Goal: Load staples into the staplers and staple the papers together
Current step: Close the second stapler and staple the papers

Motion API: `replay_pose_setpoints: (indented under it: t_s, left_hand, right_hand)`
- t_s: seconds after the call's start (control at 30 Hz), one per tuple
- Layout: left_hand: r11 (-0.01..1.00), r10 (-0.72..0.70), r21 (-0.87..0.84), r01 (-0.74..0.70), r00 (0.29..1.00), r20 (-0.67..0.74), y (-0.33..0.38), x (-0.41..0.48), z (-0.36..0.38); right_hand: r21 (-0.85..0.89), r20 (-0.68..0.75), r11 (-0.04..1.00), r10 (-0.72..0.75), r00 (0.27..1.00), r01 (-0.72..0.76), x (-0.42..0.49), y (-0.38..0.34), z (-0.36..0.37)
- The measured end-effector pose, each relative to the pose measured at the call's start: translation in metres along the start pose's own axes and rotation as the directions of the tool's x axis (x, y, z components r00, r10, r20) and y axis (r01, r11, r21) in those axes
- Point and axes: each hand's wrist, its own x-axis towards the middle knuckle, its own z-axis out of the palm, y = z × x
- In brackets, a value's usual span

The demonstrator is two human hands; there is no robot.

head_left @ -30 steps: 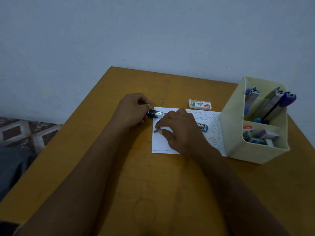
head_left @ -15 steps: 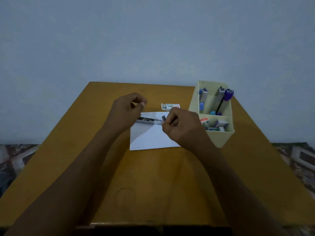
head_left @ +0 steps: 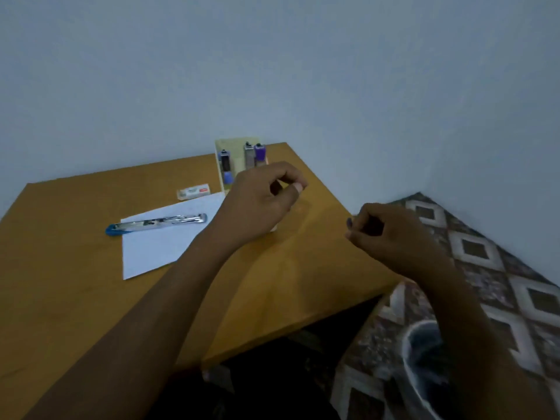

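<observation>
Standing in the organizer (head_left: 219, 157) (partly hidden): staplers (head_left: 225, 165).

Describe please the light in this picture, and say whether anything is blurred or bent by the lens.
Head view: dim, bluish light, only soft shadows on the table. Head view: the metal of the stapler shows a small glare. Head view: the right hand and the bin look smeared; the edges of the table run slanted, as a wide tilted lens gives.
</observation>
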Motion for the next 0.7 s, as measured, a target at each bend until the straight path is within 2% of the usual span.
replay_pose_setpoints:
  t_s: [0.17,0.37,0.6,0.7]
  left_hand:
    - [0.995,0.099,-0.05,-0.091,0.974,0.203,0.033,0.008,0.081]
    - [0.993,0.095,-0.104,-0.059,0.921,0.377,0.048,0.003,0.171]
    - [0.998,0.063,-0.053,-0.041,0.846,0.53,0.053,0.005,0.229]
    - [0.999,0.045,-0.028,-0.036,0.839,0.542,0.051,0.005,0.234]
  right_hand:
    - [-0.163,-0.01,0.941,0.3,0.954,-0.298,-0.053,0.068,-0.035]
    - [-0.299,0.032,0.782,0.581,0.813,-0.547,-0.095,0.132,-0.046]
    - [-0.414,-0.042,0.613,0.725,0.687,-0.673,-0.117,0.164,-0.05]
    - [-0.462,-0.059,0.551,0.763,0.644,-0.694,-0.116,0.165,-0.053]
